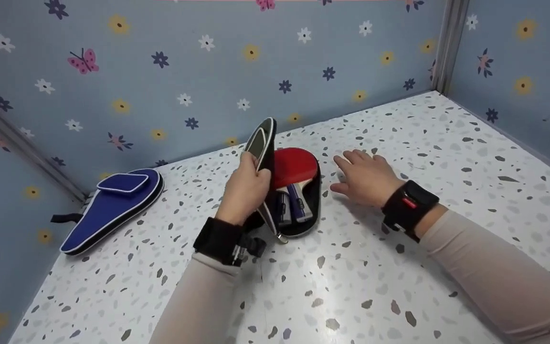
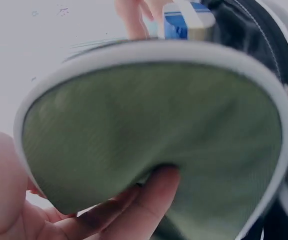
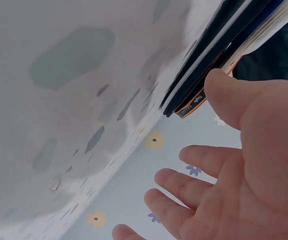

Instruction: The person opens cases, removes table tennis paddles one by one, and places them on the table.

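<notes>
A dark green paddle case (image 1: 311, 196) with pale piping lies unzipped on the table. Its lid (image 2: 149, 115) stands raised, pinched between the thumb and fingers of my left hand (image 1: 246, 188). Inside the case rest table tennis paddles; the top one shows a red rubber face (image 1: 295, 166), and two handles (image 1: 299, 203) with blue on them point toward me. Just right of the case, my right hand (image 1: 365, 177) hovers with spread, relaxed fingers, holding nothing. In the right wrist view its thumb lies near the paddle edge (image 3: 229, 65); whether they touch I cannot tell.
A closed blue paddle case (image 1: 112, 210) with white piping and a black strap (image 1: 66, 218) lies at the left by the wall. Flowered panels (image 1: 232, 62) stand behind and at both sides of the speckled white table (image 1: 332, 296).
</notes>
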Demonstrator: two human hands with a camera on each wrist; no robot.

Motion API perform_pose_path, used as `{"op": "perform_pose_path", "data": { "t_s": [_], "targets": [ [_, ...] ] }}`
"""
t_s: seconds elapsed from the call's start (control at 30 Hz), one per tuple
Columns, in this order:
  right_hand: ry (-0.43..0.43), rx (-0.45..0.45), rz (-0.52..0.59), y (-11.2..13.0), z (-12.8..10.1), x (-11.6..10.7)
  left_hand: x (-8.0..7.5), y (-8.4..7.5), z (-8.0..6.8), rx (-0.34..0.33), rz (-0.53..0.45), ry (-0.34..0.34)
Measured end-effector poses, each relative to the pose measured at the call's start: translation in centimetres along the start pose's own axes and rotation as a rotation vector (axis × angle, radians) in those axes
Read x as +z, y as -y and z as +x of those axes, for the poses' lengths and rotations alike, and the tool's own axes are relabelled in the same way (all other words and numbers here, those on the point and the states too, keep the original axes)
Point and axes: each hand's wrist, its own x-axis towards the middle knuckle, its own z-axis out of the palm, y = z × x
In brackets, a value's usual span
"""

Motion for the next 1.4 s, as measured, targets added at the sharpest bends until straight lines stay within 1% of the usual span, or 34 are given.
{"op": "perform_pose_path", "data": {
  "t_s": [0.07,0.17,0.33,0.43,0.53,0.6,0.7,0.77,0.9,1.07,1.2,1.4],
  "targets": [
    [0.003,-0.004,-0.005,0.2,0.1,0.0,-0.7,0.5,-0.4,0.008,0.032,-0.030],
    [0.007,-0.009,-0.007,0.3,0.1,0.0,-1.6,1.1,-0.9,0.014,0.067,-0.055],
    [-0.023,-0.032,-0.001,0.7,-0.1,0.1,-2.8,2.1,-1.3,-0.004,0.099,-0.046],
    [-0.068,-0.053,0.020,1.4,0.0,0.2,-3.5,3.0,-1.6,-0.014,0.142,-0.043],
    [-0.130,-0.066,0.051,2.6,0.3,0.1,-4.4,4.1,-1.9,-0.031,0.185,-0.038],
    [-0.179,-0.066,0.066,3.7,0.6,-0.2,-5.0,4.8,-2.1,-0.041,0.180,-0.029],
    [-0.223,-0.054,0.072,5.3,1.0,-0.6,-5.7,5.7,-2.0,-0.045,0.136,-0.035],
    [-0.218,-0.045,0.080,6.4,1.1,-0.7,-5.9,6.1,-1.7,-0.042,0.121,-0.056],
    [-0.167,-0.026,0.065,8.5,1.3,-0.4,-6.1,6.7,-1.1,-0.043,0.160,-0.113],
    [-0.134,0.017,0.014,10.2,1.3,0.1,-5.7,6.1,-0.8,-0.029,0.212,-0.143],
    [-0.106,0.015,-0.012,11.2,1.4,0.7,-5.6,6.1,-1.2,-0.036,0.242,-0.157],
    [-0.120,-0.028,-0.049,11.9,1.3,1.7,-5.6,7.3,-2.1,-0.032,0.268,-0.185]
  ]
}}
